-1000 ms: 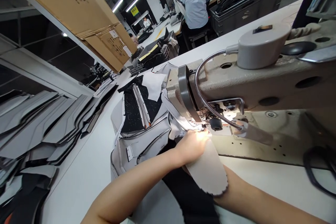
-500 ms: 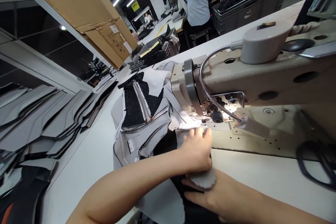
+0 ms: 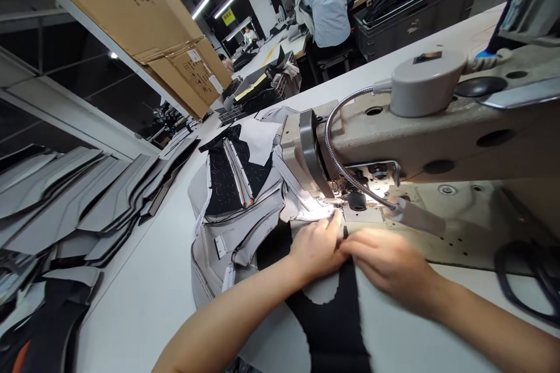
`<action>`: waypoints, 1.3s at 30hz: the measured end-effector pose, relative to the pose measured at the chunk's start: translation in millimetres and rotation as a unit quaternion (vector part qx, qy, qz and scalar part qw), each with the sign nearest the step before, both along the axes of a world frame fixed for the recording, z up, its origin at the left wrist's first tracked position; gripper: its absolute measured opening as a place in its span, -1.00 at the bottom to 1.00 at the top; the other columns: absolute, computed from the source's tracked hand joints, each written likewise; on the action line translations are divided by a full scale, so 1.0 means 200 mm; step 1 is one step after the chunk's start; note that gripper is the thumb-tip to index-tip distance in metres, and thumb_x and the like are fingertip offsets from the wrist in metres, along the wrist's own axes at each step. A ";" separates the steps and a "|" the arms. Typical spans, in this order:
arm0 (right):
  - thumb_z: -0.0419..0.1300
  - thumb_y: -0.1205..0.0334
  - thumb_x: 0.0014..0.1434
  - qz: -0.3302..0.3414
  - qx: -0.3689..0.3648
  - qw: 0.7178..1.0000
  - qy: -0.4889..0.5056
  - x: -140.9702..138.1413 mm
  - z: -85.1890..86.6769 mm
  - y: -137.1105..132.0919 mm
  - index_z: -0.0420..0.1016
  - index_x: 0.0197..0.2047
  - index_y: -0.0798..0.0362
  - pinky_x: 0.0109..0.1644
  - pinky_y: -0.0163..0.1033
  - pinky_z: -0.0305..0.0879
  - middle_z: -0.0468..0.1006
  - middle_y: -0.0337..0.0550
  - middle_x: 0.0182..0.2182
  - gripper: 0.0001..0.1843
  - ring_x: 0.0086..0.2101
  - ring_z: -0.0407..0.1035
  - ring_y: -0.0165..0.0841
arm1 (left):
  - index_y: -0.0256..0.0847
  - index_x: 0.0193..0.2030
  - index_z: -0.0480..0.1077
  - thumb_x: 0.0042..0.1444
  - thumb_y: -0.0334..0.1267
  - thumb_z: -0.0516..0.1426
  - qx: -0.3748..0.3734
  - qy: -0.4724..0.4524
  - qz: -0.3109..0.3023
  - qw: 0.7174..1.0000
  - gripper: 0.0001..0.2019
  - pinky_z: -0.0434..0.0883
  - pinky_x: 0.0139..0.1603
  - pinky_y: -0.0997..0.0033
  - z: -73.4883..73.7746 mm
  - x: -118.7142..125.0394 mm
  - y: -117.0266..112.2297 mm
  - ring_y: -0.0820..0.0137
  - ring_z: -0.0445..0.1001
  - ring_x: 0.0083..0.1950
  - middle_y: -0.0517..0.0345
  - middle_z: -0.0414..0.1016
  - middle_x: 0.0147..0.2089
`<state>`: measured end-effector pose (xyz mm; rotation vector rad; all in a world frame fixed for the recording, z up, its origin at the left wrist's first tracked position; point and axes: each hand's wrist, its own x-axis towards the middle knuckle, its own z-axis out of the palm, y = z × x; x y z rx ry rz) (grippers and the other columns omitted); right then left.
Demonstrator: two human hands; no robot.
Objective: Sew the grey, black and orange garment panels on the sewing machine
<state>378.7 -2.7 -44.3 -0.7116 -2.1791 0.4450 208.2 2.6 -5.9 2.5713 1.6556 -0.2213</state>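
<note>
My left hand and my right hand meet just in front of the needle area of a beige sewing machine. Both press on fabric there: a grey piece with a scalloped edge lying over a black piece. The left hand's fingers are curled and pinch the fabric edge near the presser foot. My right hand lies palm down, its fingers together on the fabric. A small lamp on a flexible neck lights the spot.
A sewn grey and black cover is heaped left of the machine. Stacks of cut grey panels lie at the left. Black scissors rest at the right. Cardboard boxes sit on a shelf above. A seated person works far behind.
My right hand has come out from under the grey piece and now lies on top of the fabric beside the left hand. The grey piece has been laid flat.
</note>
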 end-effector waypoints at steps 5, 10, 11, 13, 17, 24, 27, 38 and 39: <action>-0.09 0.34 0.19 -0.185 0.013 0.980 -0.070 0.03 -0.09 0.11 0.47 -0.07 0.00 -0.29 -0.28 0.29 0.55 -0.10 -0.25 -0.62 -0.30 0.43 -0.31 | -0.26 0.21 0.22 0.10 -0.19 0.03 0.001 -0.034 0.013 0.999 -0.49 0.48 -0.20 0.22 0.00 0.01 0.02 0.16 0.51 -0.19 -0.02 0.51 -0.17; -0.05 0.33 0.19 -0.218 0.067 0.959 -0.168 0.00 -0.12 0.14 0.49 -0.04 -0.08 -0.36 -0.28 0.21 0.53 -0.09 -0.29 -0.63 -0.27 0.40 -0.24 | -0.17 -0.17 0.42 0.09 -0.31 0.03 -0.035 -0.120 0.016 0.992 -0.80 0.45 -0.18 0.38 0.04 0.01 0.05 0.29 0.51 -0.23 0.14 0.53 -0.24; -0.04 0.33 0.20 -0.222 0.081 0.954 -0.185 -0.01 -0.12 0.14 0.49 -0.02 -0.09 -0.38 -0.28 0.19 0.53 -0.09 -0.28 -0.62 -0.27 0.38 -0.22 | -0.18 -0.21 0.42 0.09 -0.32 0.02 -0.040 -0.125 0.012 0.991 -0.82 0.45 -0.19 0.39 0.05 0.00 0.06 0.30 0.50 -0.24 0.15 0.53 -0.25; -0.01 0.34 0.19 -0.229 0.102 0.943 -0.218 -0.02 -0.13 0.13 0.48 0.00 -0.08 -0.41 -0.29 0.13 0.52 -0.07 -0.27 -0.62 -0.27 0.36 -0.21 | -0.20 -0.20 0.41 0.10 -0.33 0.02 -0.031 -0.120 0.010 0.992 -0.82 0.45 -0.20 0.38 0.04 0.00 0.05 0.29 0.50 -0.24 0.12 0.53 -0.24; 0.05 0.39 0.14 -0.244 0.112 0.925 -0.269 -0.04 -0.12 0.12 0.46 0.03 -0.08 -0.40 -0.27 0.08 0.51 -0.06 -0.27 -0.59 -0.33 0.34 -0.23 | -0.28 -0.01 0.36 0.11 -0.34 0.01 0.015 -0.084 0.008 0.996 -0.70 0.48 -0.20 0.29 -0.02 -0.01 0.01 0.23 0.50 -0.22 0.02 0.50 -0.21; 0.01 0.43 0.12 -0.261 0.071 0.918 -0.291 -0.09 -0.03 0.10 0.44 0.03 0.03 -0.44 -0.23 0.11 0.51 -0.02 -0.34 -0.58 -0.53 0.29 -0.31 | -0.42 0.21 0.19 0.17 -0.46 -0.09 -0.020 -0.054 0.065 0.996 -0.55 0.51 -0.19 0.24 0.00 0.04 0.01 0.20 0.51 -0.17 -0.14 0.48 -0.07; -0.02 0.45 0.11 -0.257 0.054 0.928 -0.263 -0.09 -0.03 0.10 0.44 0.02 0.09 -0.42 -0.21 0.16 0.51 0.00 -0.36 -0.57 -0.52 0.31 -0.28 | -0.37 0.08 0.32 0.17 -0.48 -0.11 -0.049 -0.117 0.065 0.990 -0.62 0.48 -0.07 0.22 0.03 0.03 0.06 0.20 0.49 -0.10 -0.07 0.50 -0.06; 0.01 0.37 0.13 -0.041 -0.018 0.991 -0.128 0.09 -0.03 -0.06 0.42 -0.05 0.01 -0.11 -0.08 0.30 0.43 -0.04 -0.11 -0.66 -0.13 0.34 -0.20 | -0.37 0.09 0.29 0.13 -0.45 0.01 -0.018 0.037 0.005 0.999 -0.64 0.48 -0.11 0.27 0.04 0.04 0.01 0.17 0.44 -0.07 -0.10 0.43 -0.11; 0.04 0.36 0.11 -0.021 -0.024 0.992 -0.121 0.09 -0.02 -0.08 0.42 -0.04 -0.02 -0.03 -0.04 0.27 0.42 -0.06 -0.07 -0.66 -0.06 0.31 -0.18 | -0.38 0.10 0.28 0.14 -0.44 0.02 -0.013 0.045 0.003 0.999 -0.64 0.48 -0.13 0.28 0.04 0.05 0.01 0.17 0.45 -0.09 -0.10 0.43 -0.13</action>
